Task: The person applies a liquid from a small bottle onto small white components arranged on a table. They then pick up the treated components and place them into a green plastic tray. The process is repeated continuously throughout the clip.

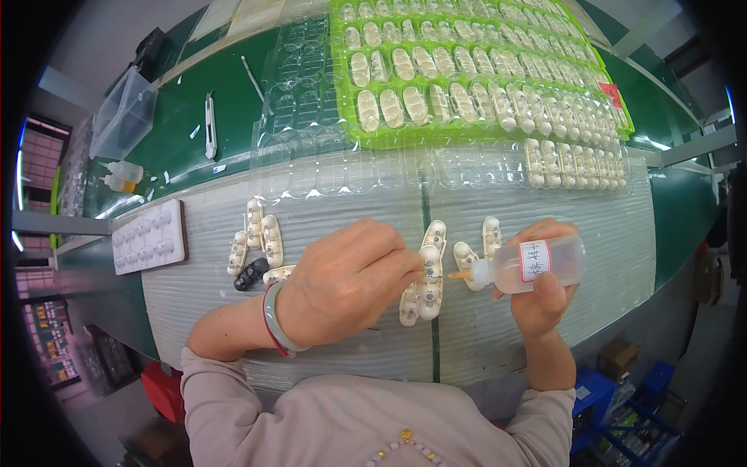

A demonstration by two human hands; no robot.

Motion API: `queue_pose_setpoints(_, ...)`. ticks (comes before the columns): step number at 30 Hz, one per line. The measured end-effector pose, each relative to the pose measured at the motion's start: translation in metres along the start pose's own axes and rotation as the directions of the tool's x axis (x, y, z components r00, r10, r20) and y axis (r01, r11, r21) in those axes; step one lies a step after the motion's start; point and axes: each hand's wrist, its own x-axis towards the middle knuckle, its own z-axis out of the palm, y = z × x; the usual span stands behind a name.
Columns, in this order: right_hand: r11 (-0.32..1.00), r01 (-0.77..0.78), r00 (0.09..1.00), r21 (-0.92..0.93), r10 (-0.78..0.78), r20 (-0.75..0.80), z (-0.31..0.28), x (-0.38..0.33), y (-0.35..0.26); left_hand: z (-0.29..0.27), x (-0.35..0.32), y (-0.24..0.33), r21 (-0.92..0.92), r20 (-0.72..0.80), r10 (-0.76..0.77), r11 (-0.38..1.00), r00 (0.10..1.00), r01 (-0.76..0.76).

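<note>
Pale ribbed surface [615, 226] leaving room rightward to its edge, clear bottle [560, 258] being held level over it, long axis running crosswise, orange tip [460, 275] pointing left toward cream pieces [429, 300], right hand [541, 307] clamping fingers around the bottle, left hand [338, 284] bunching fingers together, any grip hidden

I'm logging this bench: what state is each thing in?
Translucent plastic bottle with orange tip: held sideways in right hand
Left hand: fingers bunched together
Green plastic tray: loaded with cream oval pieces
Slim silver utility knife: lying flat, blade state unclear
Small black oval piece: lying down, unheld
</note>
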Motion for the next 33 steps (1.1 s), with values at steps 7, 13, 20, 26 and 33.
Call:
queue_pose_setpoints(7,0.997,-0.003,1.0,-0.08,0.003,-0.012,0.001,0.0,0.002,0.001,0.0,0.0,-0.019,0.002,0.021,1.0,1.0,-0.021)
queue_pose_setpoints(13,0.986,0.013,1.0,-0.168,-0.013,0.005,-0.006,0.001,0.007,0.0,-0.001,0.0,-0.018,0.016,-0.004,1.0,1.0,0.005)
queue_pose_setpoints(20,0.998,-0.005,1.0,-0.059,0.004,-0.013,0.002,0.002,0.001,-0.002,0.0,0.0,-0.01,-0.007,-0.002,1.0,1.0,0.001)
queue_pose_setpoints(26,0.991,0.043,0.996,-0.124,-0.032,0.086,-0.01,0.0,0.006,-0.006,0.002,-0.002,0.016,-0.018,-0.008,1.0,1.0,0.009)
queue_pose_setpoints(33,0.992,0.034,0.993,-0.12,-0.02,0.113,-0.009,0.0,0.007,-0.005,0.001,-0.005,0.02,-0.015,-0.004,1.0,1.0,0.005)
